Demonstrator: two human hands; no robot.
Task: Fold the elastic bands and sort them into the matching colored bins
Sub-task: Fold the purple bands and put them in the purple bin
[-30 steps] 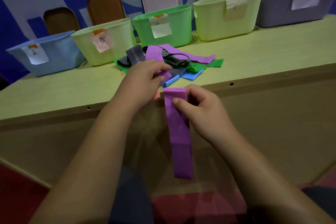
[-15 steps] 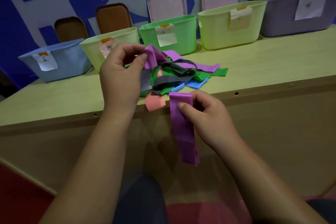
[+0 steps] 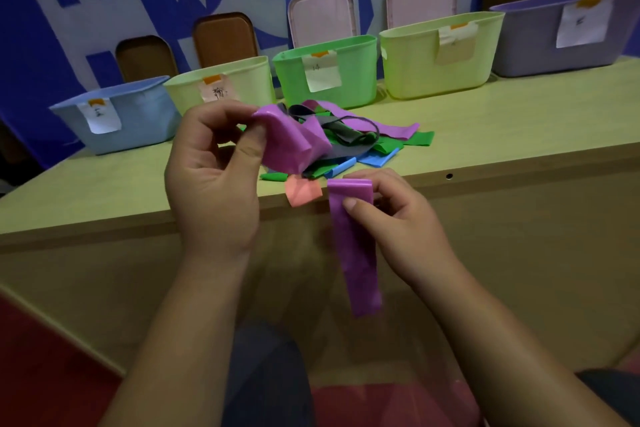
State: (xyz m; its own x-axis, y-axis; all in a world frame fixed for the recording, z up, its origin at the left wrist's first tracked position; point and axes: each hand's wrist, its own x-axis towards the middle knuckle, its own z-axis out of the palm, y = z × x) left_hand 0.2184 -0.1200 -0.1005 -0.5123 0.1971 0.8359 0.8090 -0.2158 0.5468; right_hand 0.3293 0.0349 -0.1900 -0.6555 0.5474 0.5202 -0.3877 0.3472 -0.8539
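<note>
Pinching the folded top of a purple band (image 3: 356,253) between thumb and fingers, the right hand (image 3: 398,222) is holding it just off the front edge of the table (image 3: 519,121), the strip hanging straight down. Left hand (image 3: 211,184) is gripping the crumpled end of a second purple band (image 3: 291,142), raised above the band pile (image 3: 381,146). Pile is lying between the hands and the bins; purple bin (image 3: 540,45) is sitting far right.

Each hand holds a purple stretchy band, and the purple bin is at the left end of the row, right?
No. The head view shows the purple plastic bin at the row's right end. The left hand does hold a bunched purple elastic band, the right hand a hanging purple elastic band.
</note>
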